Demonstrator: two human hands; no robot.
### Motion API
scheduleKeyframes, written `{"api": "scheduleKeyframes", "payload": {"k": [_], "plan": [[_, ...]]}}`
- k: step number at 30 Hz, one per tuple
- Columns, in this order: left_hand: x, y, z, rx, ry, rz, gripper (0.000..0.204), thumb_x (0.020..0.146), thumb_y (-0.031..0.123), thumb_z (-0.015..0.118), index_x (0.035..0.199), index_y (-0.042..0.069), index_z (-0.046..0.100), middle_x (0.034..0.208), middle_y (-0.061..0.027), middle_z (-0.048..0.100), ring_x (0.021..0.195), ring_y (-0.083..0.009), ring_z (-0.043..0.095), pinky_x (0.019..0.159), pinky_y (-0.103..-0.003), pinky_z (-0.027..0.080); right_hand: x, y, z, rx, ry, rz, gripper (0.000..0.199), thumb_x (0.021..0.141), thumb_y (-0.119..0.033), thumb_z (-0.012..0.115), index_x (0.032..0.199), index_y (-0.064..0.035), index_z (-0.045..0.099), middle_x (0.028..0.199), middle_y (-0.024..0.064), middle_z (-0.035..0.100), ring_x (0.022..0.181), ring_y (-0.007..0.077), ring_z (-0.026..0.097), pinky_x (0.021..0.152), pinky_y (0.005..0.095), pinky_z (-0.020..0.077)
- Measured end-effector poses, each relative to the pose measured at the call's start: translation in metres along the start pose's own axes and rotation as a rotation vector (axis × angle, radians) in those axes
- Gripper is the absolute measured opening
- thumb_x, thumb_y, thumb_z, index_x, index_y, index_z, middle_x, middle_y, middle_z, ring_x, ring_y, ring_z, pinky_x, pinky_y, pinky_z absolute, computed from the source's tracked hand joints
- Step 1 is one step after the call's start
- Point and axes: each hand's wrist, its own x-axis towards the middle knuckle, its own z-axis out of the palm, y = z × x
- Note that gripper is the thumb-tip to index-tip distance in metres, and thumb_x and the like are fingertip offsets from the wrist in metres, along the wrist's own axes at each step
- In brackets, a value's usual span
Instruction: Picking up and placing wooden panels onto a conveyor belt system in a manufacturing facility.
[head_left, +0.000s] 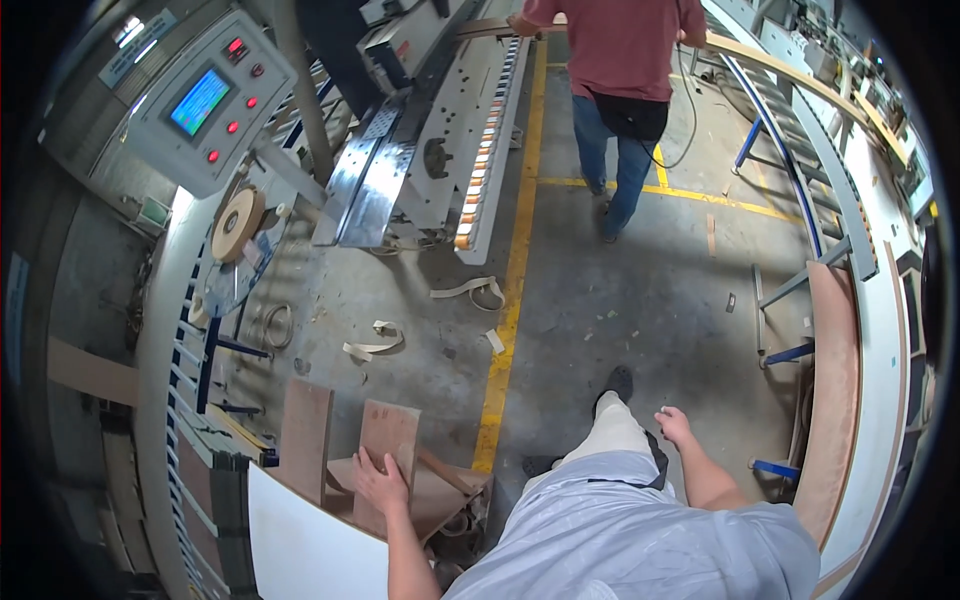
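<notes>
A: Where are the person's hands?

B: The left hand (pixel 380 482) lies flat, fingers spread, on a brown wooden panel (pixel 388 440) that stands upright among other boards (pixel 306 430). The right hand (pixel 673 424) hangs loose and empty, well apart to the right.

A: What lies around them?

B: Beyond the left hand, curled edge-banding strips (pixel 375 342) litter the concrete floor (pixel 640 300). Ahead, a co-worker (pixel 620 60) in a red shirt stands by a long machine (pixel 440 140).

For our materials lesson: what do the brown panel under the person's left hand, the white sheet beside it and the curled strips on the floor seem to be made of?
Brown panel under the left hand: probably laminated board; flat, matt reddish-brown face.
White sheet: likely coated board; smooth, even white.
Curled strips: seemingly thin edge-banding offcuts, plastic or veneer; pale, ribbon-like loops.
</notes>
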Motion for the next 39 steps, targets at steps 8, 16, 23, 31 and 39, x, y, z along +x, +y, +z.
{"api": "scheduleKeyframes", "payload": {"k": [8, 16, 23, 31, 39], "plan": [[0.009, 0.017, 0.017, 0.136, -0.122, -0.232, 0.054, 0.089, 0.031, 0.042, 0.134, 0.002, 0.040, 0.141, -0.0214, 0.033, 0.131, -0.0354, 0.030, 0.108, -0.044, 0.022, 0.070, 0.035, -0.064, 0.049, -0.028, 0.091, 0.034, 0.084, -0.019, 0.062, 0.113, -0.0021, 0.056, 0.074, 0.0063, 0.059, 0.050, 0.0123, 0.048, 0.041, 0.0289, 0.0390], [0.051, 0.099, 0.032, -0.080, -0.168, -0.206, 0.053, 0.090, 0.037, 0.044, 0.128, -0.001, 0.047, 0.137, -0.0244, 0.037, 0.127, -0.0376, 0.035, 0.106, -0.040, 0.027, 0.149, -0.050, -0.156, 0.347, -0.084, 0.224, 0.017, 0.088, -0.024, 0.057, 0.099, -0.0108, 0.059, 0.073, -0.0006, 0.054, 0.052, 0.0095, 0.048, 0.044, 0.0249, 0.0407], [0.074, 0.316, 0.047, -0.189, -0.090, 0.269, 0.051, 0.081, 0.023, 0.064, 0.126, 0.005, 0.050, 0.139, -0.0224, 0.035, 0.126, -0.0370, 0.037, 0.103, -0.041, 0.031, 0.186, -0.100, -0.214, 0.652, 0.004, 0.281, 0.029, 0.089, -0.031, 0.055, 0.112, -0.0133, 0.054, 0.084, -0.0006, 0.057, 0.064, 0.0089, 0.051, 0.052, 0.0245, 0.0463], [0.171, 0.454, 0.068, -0.112, 0.114, 0.564, 0.064, 0.080, 0.026, 0.065, 0.135, 0.008, 0.037, 0.142, -0.0224, 0.030, 0.125, -0.0401, 0.036, 0.103, -0.045, 0.029, 0.184, -0.051, -0.213, 0.491, -0.164, 0.397, 0.020, 0.090, -0.030, 0.054, 0.100, -0.0128, 0.055, 0.076, 0.0014, 0.053, 0.053, 0.0121, 0.048, 0.041, 0.0269, 0.0418], [0.260, 0.523, 0.102, -0.074, -0.199, 0.314, 0.072, 0.082, 0.042, 0.058, 0.139, 0.008, 0.030, 0.108, -0.0161, 0.052, 0.099, -0.0327, 0.054, 0.083, -0.042, 0.045, 0.201, -0.109, -0.231, 0.438, -0.015, 0.549, 0.031, 0.089, -0.031, 0.055, 0.114, -0.0126, 0.051, 0.090, 0.0056, 0.056, 0.063, 0.0184, 0.054, 0.045, 0.0299, 0.0467]]}}
